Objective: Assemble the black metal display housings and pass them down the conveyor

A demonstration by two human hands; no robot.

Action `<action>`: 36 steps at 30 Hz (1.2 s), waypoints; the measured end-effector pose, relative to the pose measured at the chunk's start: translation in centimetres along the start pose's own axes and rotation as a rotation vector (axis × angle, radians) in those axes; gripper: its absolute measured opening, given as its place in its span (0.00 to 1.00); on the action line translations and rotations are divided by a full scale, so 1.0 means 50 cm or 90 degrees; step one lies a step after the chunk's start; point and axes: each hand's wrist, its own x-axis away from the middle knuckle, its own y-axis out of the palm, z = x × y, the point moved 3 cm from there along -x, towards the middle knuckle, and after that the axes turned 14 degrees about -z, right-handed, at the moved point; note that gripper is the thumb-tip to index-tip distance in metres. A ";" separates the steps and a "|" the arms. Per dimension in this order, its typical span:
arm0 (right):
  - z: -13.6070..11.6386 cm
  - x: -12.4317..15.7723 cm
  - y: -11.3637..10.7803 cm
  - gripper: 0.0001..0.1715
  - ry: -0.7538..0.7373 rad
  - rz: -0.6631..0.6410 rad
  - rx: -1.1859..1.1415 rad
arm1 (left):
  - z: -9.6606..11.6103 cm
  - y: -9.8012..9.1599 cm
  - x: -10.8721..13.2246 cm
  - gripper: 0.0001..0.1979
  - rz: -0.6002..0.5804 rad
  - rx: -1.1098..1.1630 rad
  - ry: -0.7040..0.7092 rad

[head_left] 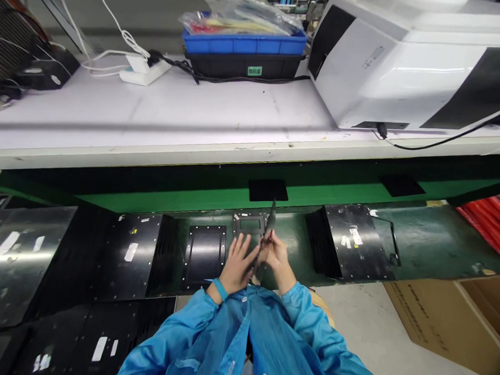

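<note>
Both my hands meet low in the middle, over a green belt (217, 197). My right hand (277, 258) is closed on a thin dark sheet (270, 224) held edge-on, standing almost upright. My left hand (237, 263) lies against that sheet with its fingers stretched out and spread. Just beyond the fingers lies a small black frame (248, 224) and, to its left, a black panel (205, 251) with a row of small dots along its edges. Blue sleeves cover both arms, and a blue band circles my left wrist.
More black metal plates (358, 240) (128, 249) lie along the belt to both sides. Above is a white shelf (195, 120) with a large white machine (402, 61), a blue bin (244, 42) and a power strip (145, 71). A cardboard box (454, 320) sits on the floor at right.
</note>
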 end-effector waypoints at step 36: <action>0.056 0.101 -0.212 0.27 0.380 0.399 0.989 | -0.236 0.077 -0.022 0.26 -0.198 -0.125 -0.618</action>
